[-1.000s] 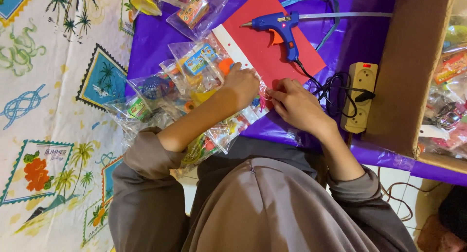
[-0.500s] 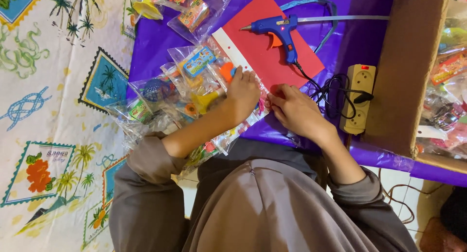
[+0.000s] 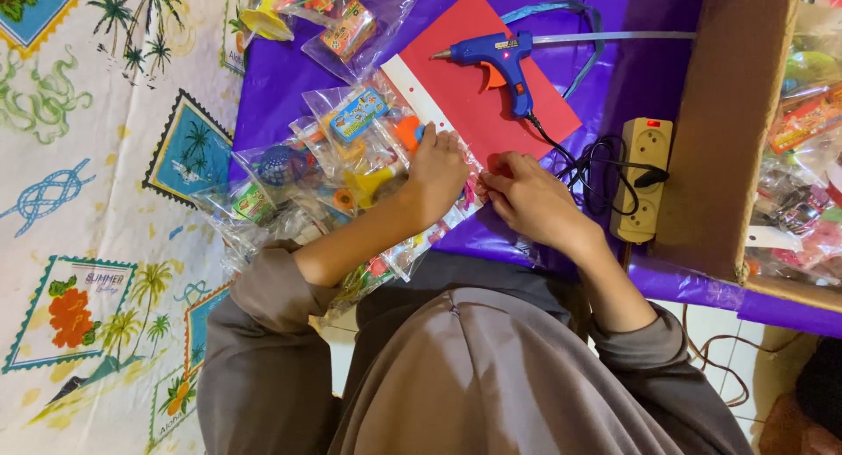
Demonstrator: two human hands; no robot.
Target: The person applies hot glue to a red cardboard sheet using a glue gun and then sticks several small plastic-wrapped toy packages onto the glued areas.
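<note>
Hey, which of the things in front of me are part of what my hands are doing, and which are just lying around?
In hand:
left hand
right hand
clear toy packets
red card sheet

Lying about:
blue glue gun
power strip
cardboard box
purple sheet
patterned cloth

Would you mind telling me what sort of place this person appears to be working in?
Probably a home floor used as a craft or packing spot. A purple sheet lies beside a beach-print cloth, with a blue glue gun, small bagged toys and a power strip near both hands.
</note>
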